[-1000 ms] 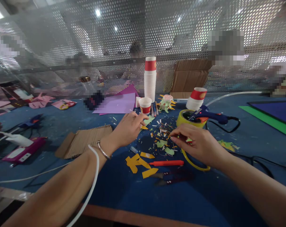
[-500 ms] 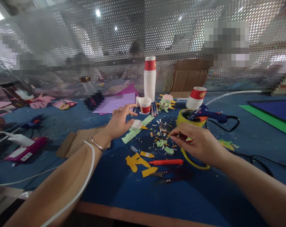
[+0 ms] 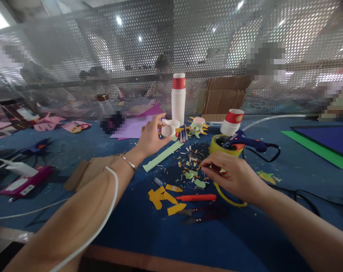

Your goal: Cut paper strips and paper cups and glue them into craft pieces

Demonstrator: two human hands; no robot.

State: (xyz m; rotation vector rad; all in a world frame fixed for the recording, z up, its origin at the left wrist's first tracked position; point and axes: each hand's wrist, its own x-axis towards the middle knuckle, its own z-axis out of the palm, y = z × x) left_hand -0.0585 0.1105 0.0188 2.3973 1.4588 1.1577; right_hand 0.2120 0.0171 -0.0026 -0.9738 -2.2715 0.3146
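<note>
My left hand (image 3: 152, 139) is raised over the table and pinches a shallow white cup bottom (image 3: 168, 130) by its edge. An orange paper point (image 3: 178, 130) sticks out from its right side. Just behind it stands a paper cup (image 3: 175, 123), partly covered. A pale green paper strip (image 3: 161, 157) lies below. My right hand (image 3: 230, 172) has thumb and forefinger closed together, in front of a yellow tape roll (image 3: 213, 145); whatever is between those fingertips is too small to make out. Paper scraps (image 3: 190, 174) lie beside its fingertips.
A blue glue gun (image 3: 252, 142) rests on the tape roll. A tall cup stack (image 3: 178, 107) and a decorated cup (image 3: 197, 127) stand behind. Orange paper pieces (image 3: 158, 197), a red-orange pen (image 3: 198, 197) and thread snips (image 3: 198, 215) lie in front. Cardboard (image 3: 95, 170) is left.
My left hand has closed on the white cup bottom and lifted it off the green strip, up and slightly away. The right hand stays pinched in nearly the same place.
</note>
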